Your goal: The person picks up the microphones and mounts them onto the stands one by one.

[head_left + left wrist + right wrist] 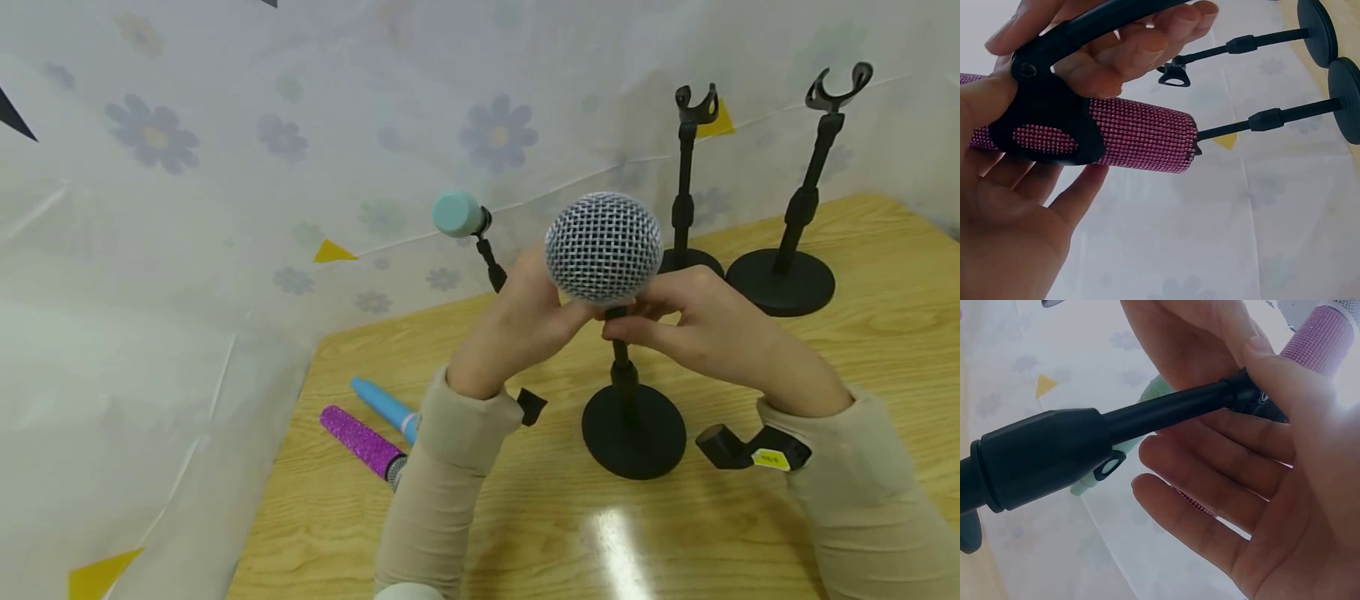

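Observation:
A microphone with a silver mesh head [603, 246] and a pink studded body [1144, 134] sits in the black clip [1050, 103] of a desk stand [633, 433]. The mesh head faces the head camera and covers part of both hands. My left hand [517, 325] wraps its thumb and fingers round the microphone at the clip. From the other side my right hand [712, 333] pinches the stand at the joint under the clip, its thumb on the joint. The outer fingers of that hand spread loosely behind the pole [1166, 415].
Two black stands with bare clips, one nearer [783, 279] and one further left [684, 183], stand at the back right. Behind my left hand a mint-green microphone [456, 214] rests in another stand. A purple glitter microphone [363, 437] and a blue one [382, 407] lie on the left.

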### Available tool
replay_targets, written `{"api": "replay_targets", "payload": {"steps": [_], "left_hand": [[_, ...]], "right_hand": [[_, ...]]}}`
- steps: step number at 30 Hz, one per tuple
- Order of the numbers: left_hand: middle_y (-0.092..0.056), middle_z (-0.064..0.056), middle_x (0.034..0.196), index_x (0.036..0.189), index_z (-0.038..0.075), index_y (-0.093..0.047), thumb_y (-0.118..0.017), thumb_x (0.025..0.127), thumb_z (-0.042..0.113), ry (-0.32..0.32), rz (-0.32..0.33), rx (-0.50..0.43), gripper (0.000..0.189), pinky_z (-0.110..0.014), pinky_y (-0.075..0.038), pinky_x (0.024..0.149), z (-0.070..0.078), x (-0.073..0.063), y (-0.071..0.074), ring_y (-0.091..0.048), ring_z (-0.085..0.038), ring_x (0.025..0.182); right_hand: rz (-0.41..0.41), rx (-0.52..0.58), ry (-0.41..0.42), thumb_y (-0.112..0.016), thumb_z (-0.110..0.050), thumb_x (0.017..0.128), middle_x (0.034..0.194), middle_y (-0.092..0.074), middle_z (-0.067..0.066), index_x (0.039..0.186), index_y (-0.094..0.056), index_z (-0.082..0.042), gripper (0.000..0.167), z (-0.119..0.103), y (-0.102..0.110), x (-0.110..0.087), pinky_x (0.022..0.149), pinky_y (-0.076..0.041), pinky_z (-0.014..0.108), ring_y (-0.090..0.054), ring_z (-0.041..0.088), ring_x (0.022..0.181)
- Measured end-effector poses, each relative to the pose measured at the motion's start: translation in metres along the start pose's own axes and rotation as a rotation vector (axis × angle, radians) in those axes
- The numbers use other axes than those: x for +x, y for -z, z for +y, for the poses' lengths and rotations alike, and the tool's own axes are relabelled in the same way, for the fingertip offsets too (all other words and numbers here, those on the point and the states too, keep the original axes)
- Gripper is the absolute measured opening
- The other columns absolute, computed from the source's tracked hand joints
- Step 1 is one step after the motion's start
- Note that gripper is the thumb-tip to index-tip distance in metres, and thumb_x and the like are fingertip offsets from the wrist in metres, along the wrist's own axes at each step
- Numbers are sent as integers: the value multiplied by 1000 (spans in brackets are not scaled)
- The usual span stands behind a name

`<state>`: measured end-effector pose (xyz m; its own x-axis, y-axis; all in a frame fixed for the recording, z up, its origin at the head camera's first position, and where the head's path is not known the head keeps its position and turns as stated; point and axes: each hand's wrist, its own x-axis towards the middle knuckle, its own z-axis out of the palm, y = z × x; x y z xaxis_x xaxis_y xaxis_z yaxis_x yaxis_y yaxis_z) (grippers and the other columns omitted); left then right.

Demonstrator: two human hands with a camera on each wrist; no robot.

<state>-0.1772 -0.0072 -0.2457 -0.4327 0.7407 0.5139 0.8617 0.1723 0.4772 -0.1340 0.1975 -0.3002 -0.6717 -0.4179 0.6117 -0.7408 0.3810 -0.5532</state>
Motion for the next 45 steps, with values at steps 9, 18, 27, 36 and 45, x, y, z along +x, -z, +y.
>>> {"api": "replay_targets", "payload": {"steps": [9,18,27,36,45], "left_hand": [[-64,-17,120,131,-6,-53,-58,101,4,-38,81,200,32,-21,-50,91,-2,-5,-5,-60,-22,102],[-63,-16,127,135,-6,-52,-57,102,5,-36,97,196,35,-19,-49,97,-3,-3,-8,-61,-21,109],[-57,-17,136,138,-5,-46,-61,100,9,19,112,175,43,-21,-43,111,-2,0,-20,-56,-24,128],[-52,-17,144,146,-4,-40,-64,99,13,-31,181,158,56,-21,-38,118,-8,-3,-31,-51,-22,136],[-45,-13,154,153,5,-37,-53,106,25,205,30,212,54,-30,-41,118,-25,-64,-72,-45,-21,144]], "right_hand": [[-7,49,24,-68,-5,94,98,-75,-6,108,-72,-15,17,1,-2,2,74,-58,16,-67,-1,85],[-4,41,34,-64,-7,98,98,-73,-4,108,-70,-13,14,5,-4,-3,70,-58,17,-65,-2,87],[-274,-82,-206,-65,-20,99,89,-69,-14,99,-68,-18,3,25,-15,-34,63,-53,21,-61,-4,78],[-401,-273,-185,-77,-22,89,88,-55,-9,97,-68,-12,15,54,-47,-84,59,-44,20,-46,-4,73],[-304,-526,-28,-86,-18,79,121,-61,18,112,-71,4,42,48,-59,-104,82,-61,40,-67,31,105]]}}
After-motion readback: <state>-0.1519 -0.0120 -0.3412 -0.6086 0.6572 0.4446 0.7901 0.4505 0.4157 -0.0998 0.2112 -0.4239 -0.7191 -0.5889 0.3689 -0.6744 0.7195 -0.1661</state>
